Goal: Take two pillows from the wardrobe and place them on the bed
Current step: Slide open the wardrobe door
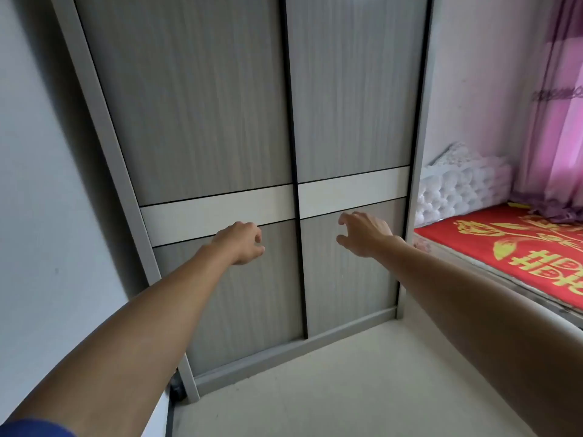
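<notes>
A tall grey wardrobe (205, 105) fills the middle of the view, both sliding doors shut, a white band across each door and a black seam between them. No pillows show; the inside is hidden. My left hand (241, 242) reaches toward the left door just below the white band, fingers loosely curled, holding nothing. My right hand (362, 233) is stretched toward the right door at the same height, fingers spread and bent, empty. At the right lies the bed (492, 250) with a red cover bearing gold patterns.
A white tufted headboard (457, 187) stands against the far wall right of the wardrobe. Pink curtains (555, 121) hang above the bed. A pale wall (38, 184) runs along the left. Light floor (315, 389) lies between me and the wardrobe.
</notes>
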Demonstrator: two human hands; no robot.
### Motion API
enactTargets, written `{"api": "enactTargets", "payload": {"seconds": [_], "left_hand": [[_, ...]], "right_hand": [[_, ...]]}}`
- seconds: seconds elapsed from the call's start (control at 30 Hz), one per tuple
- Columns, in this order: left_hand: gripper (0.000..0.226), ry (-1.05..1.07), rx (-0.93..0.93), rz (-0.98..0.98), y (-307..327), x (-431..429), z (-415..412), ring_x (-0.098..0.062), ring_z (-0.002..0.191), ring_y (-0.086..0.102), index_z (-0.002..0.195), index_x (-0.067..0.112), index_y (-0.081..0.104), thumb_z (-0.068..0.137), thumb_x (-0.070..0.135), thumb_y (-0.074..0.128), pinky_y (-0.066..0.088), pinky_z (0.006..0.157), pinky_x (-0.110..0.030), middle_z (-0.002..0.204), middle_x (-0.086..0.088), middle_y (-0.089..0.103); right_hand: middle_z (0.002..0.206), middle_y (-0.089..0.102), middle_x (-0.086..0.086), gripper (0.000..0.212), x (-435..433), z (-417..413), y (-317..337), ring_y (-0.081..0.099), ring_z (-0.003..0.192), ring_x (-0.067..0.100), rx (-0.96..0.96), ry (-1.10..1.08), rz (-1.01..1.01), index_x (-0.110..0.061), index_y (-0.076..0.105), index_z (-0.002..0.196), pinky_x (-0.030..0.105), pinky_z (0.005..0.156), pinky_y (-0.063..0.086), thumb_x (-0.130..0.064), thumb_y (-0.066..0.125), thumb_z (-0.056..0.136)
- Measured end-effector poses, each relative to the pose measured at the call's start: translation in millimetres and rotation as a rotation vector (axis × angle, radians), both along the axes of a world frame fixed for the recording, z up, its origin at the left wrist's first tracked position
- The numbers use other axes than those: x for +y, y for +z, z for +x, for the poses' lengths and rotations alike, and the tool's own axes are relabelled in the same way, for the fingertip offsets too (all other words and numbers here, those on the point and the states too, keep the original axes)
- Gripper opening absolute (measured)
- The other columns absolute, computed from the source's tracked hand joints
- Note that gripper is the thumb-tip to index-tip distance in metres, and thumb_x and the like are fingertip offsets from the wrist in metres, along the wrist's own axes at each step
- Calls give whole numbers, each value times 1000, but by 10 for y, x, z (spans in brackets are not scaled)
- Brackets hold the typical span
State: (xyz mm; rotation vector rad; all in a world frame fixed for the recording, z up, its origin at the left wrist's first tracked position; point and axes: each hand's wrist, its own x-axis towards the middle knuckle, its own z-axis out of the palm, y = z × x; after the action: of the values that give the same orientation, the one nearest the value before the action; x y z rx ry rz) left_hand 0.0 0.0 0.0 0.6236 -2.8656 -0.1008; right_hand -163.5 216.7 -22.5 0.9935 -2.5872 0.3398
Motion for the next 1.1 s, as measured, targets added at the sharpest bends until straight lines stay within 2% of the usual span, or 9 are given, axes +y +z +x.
{"api": "enactTargets", "payload": {"seconds": [0.17,0.6,0.73,0.93,1.1], "left_hand": [[33,-4,-17,4,-116,-441,-421,-27,107,57,116,21,61,87,37,58,42,81,-32,120,-8,61],[34,-51,-84,51,-201,-1824,-1807,-28,110,56,117,20,59,88,36,57,45,89,-35,123,-8,59],[34,-63,-108,65,-328,-2080,-2222,-28,110,57,118,21,60,88,37,57,46,90,-35,121,-8,60],[33,-68,-128,74,-483,-2499,-3059,-27,109,57,117,20,61,88,37,57,46,89,-35,122,-8,60],[36,-63,-103,66,-492,-2806,-3930,-27,110,58,120,21,60,88,37,57,47,92,-36,122,-7,61]], "right_hand": [[122,61,3,43,-426,-386,-110,60,99,26,-6,-31,7,-19,52,128,31,66,37,-34,58,88],[115,63,3,43,-1719,-1784,-262,60,96,26,-77,-86,-18,-21,52,127,31,64,39,-36,57,87],[120,62,2,43,-1916,-2222,-352,59,102,26,-85,-115,-6,-22,51,127,32,67,40,-38,57,87],[117,63,4,43,-2299,-3115,-527,60,99,27,-106,-127,10,-21,51,127,32,67,42,-39,57,89],[122,59,4,43,-2649,-4012,-639,58,105,27,-142,-102,-1,-21,51,128,31,70,39,-38,56,88]]}}
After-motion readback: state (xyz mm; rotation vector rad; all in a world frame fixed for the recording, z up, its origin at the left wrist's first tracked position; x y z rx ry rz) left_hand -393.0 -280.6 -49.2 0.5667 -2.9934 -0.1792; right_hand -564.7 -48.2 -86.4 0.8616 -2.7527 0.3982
